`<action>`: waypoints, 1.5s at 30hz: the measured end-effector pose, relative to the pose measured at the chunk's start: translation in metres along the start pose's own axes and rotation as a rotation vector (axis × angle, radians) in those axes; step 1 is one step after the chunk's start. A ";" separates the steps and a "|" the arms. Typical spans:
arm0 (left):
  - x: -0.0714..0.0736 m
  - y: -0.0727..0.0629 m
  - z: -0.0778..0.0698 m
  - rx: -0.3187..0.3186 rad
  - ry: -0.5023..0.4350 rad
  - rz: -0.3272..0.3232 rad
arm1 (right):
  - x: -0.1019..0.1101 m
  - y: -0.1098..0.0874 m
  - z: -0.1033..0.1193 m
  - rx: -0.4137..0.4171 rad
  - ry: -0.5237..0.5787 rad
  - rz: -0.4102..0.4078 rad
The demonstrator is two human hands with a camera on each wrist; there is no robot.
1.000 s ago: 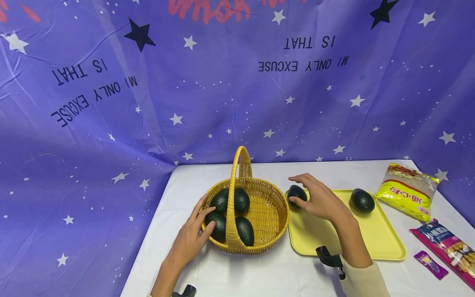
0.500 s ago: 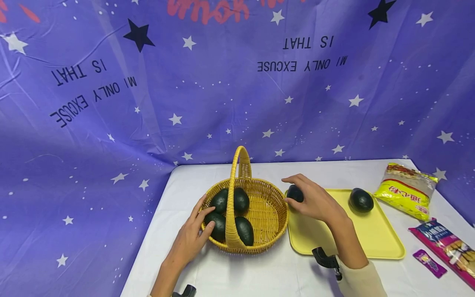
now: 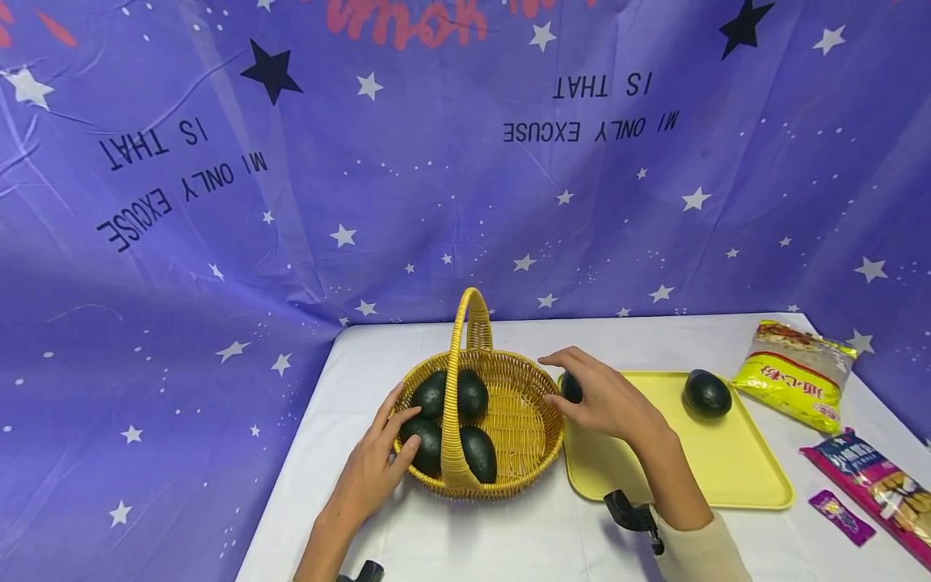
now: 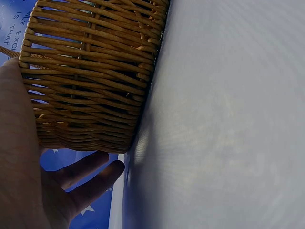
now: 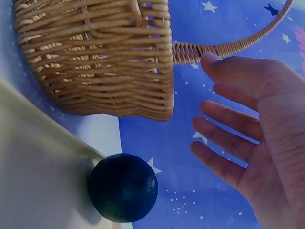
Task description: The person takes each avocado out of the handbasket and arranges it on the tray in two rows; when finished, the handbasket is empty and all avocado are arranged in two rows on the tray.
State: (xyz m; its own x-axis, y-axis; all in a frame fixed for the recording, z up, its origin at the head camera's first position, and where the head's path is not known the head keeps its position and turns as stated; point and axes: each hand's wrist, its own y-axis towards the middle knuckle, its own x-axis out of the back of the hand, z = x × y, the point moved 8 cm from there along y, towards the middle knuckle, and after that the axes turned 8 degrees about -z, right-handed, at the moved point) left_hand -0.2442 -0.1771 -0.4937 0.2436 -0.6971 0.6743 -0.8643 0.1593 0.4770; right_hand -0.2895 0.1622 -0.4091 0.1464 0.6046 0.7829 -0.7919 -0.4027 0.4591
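A yellow wicker basket (image 3: 518, 428) with a tall arched handle stands upright on the white-covered table, with several dark green avocados (image 3: 478, 454) in its left part. My left hand (image 3: 367, 473) rests at the basket's left rim with extended fingers, two of them lying free along the outside in the left wrist view. Fingers loosely curved and holding nothing, my right hand (image 3: 607, 398) hovers by the basket's right rim. Under it, partly hidden in the head view, an avocado (image 5: 123, 187) lies at the tray's corner, apart from the fingers.
A yellow tray (image 3: 676, 461) sits right of the basket, with another avocado (image 3: 707, 394) near its far right corner. Farther right lie a yellow food bag (image 3: 796, 376), a pink-and-blue snack packet (image 3: 876, 485) and a small purple packet (image 3: 841, 517). A purple star-patterned cloth (image 3: 465, 178) hangs behind.
My right hand has moved left from around the tray's left avocado toward the basket rim, the avocado staying behind on the tray. My left hand has stayed in place.
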 end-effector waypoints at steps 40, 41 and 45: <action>0.002 0.001 -0.001 0.002 -0.004 0.001 | -0.034 0.003 0.034 0.086 -0.043 0.087; 0.001 0.001 -0.001 0.002 -0.004 0.000 | -0.035 0.004 0.036 0.097 -0.048 0.088; 0.001 0.001 -0.001 0.001 -0.006 -0.001 | -0.040 0.004 0.041 0.139 -0.057 0.088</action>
State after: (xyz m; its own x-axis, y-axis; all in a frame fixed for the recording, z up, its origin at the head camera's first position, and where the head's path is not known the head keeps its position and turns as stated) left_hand -0.2442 -0.1771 -0.4920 0.2414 -0.7017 0.6703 -0.8645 0.1582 0.4770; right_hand -0.2744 0.1084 -0.4219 0.1165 0.5241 0.8436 -0.7143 -0.5459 0.4378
